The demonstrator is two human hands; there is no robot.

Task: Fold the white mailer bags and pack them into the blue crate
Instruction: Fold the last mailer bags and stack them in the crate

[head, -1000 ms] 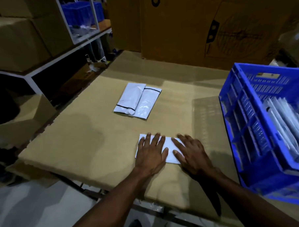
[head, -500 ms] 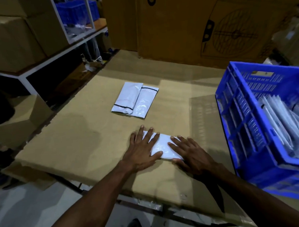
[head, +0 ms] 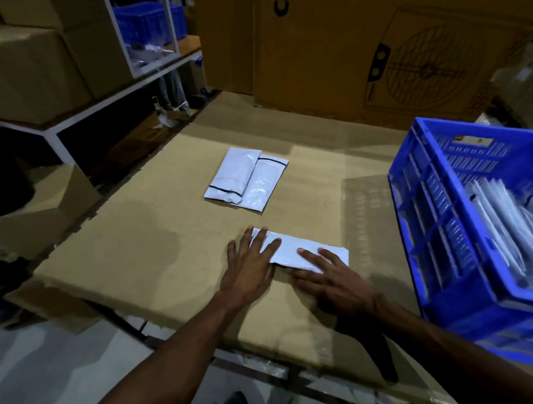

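At the far left, brown cardboard boxes [head: 33, 68] stand on a white metal shelf [head: 108, 102]. On the brown cardboard-covered counter [head: 145, 256], the left hand [head: 249, 263] lies flat with straight fingers on the left end of a folded white plastic mailer bag [head: 295, 251] near the front edge. The right hand [head: 329, 278] presses, also with straight fingers, on its right part. Farther away, in the middle of the counter, lies a small pile of white mailer bags with black lines [head: 246, 179]. At the right stands the blue plastic crate [head: 436, 212], with folded white bags [head: 511, 231] inside.
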